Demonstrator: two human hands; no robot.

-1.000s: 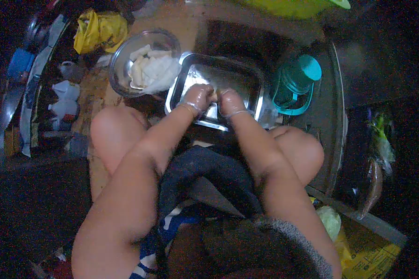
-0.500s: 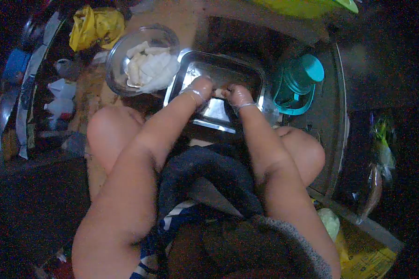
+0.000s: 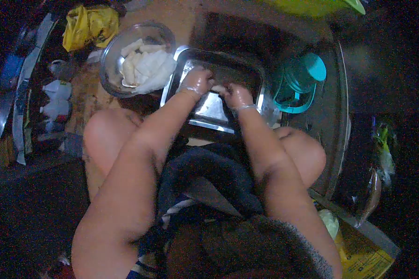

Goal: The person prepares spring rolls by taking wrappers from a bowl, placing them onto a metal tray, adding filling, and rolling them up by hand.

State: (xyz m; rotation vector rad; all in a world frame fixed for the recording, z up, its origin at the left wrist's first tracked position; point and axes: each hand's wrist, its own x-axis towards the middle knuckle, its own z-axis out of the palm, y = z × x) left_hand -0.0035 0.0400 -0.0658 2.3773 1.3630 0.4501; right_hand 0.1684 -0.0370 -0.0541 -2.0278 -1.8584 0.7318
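My left hand [image 3: 198, 81] and my right hand [image 3: 239, 96], both in thin clear plastic gloves, meet over a rectangular metal tray [image 3: 208, 107]. Between their closed fingertips is a small pale piece [image 3: 218, 87], gripped from both sides; its exact kind is too small and dim to make out. Left of the tray stands a round metal bowl [image 3: 108, 76]. It holds several pale, stick-like rolls [image 3: 134, 61] and a crumpled white sheet or wrap [image 3: 157, 69].
A turquoise plastic dipper or pitcher [image 3: 307, 74] stands right of the tray. Yellow plastic bags [image 3: 91, 28] lie at the back left, above white bottles [image 3: 56, 100]. A lime-green basin edge [image 3: 321, 7] shows at the top. Wrapped leafy vegetables [image 3: 384, 144] lie far right.
Both hands stay over the tray with the pale piece between them, their fingers shifting slightly. The bowl and yellow bags appear a little farther left as the view moves.
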